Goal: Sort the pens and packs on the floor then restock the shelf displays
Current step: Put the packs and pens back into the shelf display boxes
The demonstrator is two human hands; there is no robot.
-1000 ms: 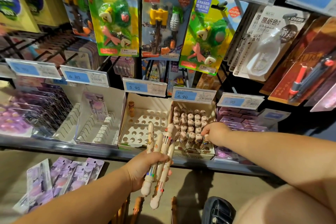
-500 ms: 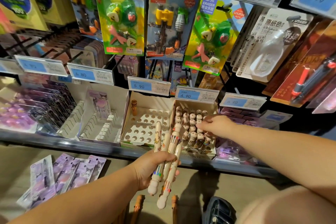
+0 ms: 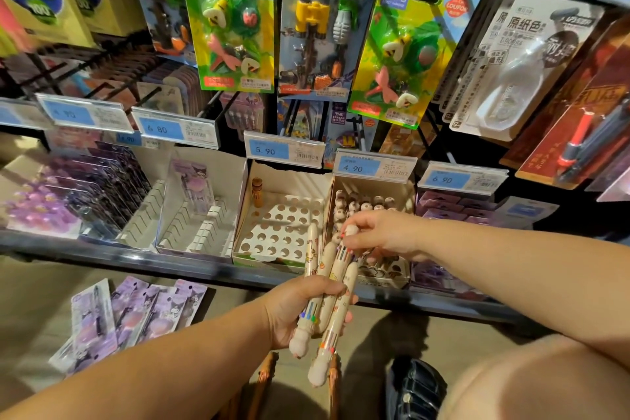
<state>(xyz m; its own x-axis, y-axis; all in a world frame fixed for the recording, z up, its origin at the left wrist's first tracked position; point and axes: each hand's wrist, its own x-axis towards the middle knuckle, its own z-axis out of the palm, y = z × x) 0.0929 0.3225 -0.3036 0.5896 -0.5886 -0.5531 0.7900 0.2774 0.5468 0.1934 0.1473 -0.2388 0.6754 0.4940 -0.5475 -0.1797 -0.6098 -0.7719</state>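
Your left hand (image 3: 293,310) grips a bundle of cream pens (image 3: 325,286) in front of the shelf (image 3: 191,271) edge, fingers curled round the barrels. Your right hand (image 3: 385,235) pinches the top of one capped pen (image 3: 345,257) in that bundle between thumb and forefinger, just in front of the stocked pen box (image 3: 375,186). The perforated box (image 3: 289,181) beside it holds a single brown pen (image 3: 257,193). Purple packs (image 3: 143,310) lie fanned on the floor (image 3: 41,286), below left.

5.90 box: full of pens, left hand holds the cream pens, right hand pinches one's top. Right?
No. Head view: the box holds one brown pen, other holes empty. The left hand holds the cream pens, right hand pinches one's top.
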